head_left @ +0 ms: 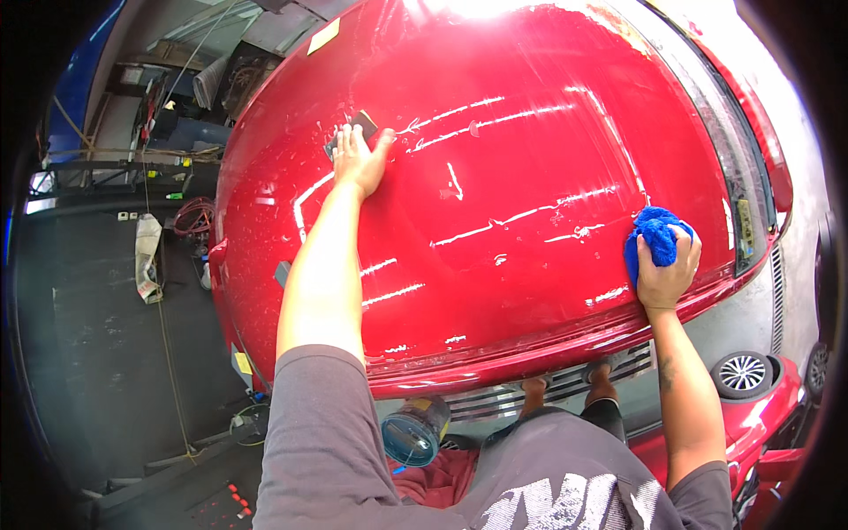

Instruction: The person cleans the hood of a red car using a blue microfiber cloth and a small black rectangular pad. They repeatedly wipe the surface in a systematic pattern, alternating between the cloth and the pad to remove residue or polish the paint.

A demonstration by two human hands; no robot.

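Observation:
A wet, glossy red car body panel (530, 159) spreads in front of me, with streaks of water and reflected light on it. My left hand (359, 165) reaches to its far left part, fingers flat over a piece of sandpaper (365, 122), dark grey with a tan side, mostly hidden beneath them. The thumb stands apart from the fingers. Near the panel's right end, my right hand (669, 272) is closed around a bunched blue microfiber cloth (655, 237), which rests against the red surface.
A small grey block (283, 273) shows beside my left forearm. Yellow tape pieces (324, 35) mark the panel's edge. Below it stands a bucket (413, 433) with a bluish inside. Another red car (751, 424) is at the lower right; shelves and hoses (193, 216) lie left.

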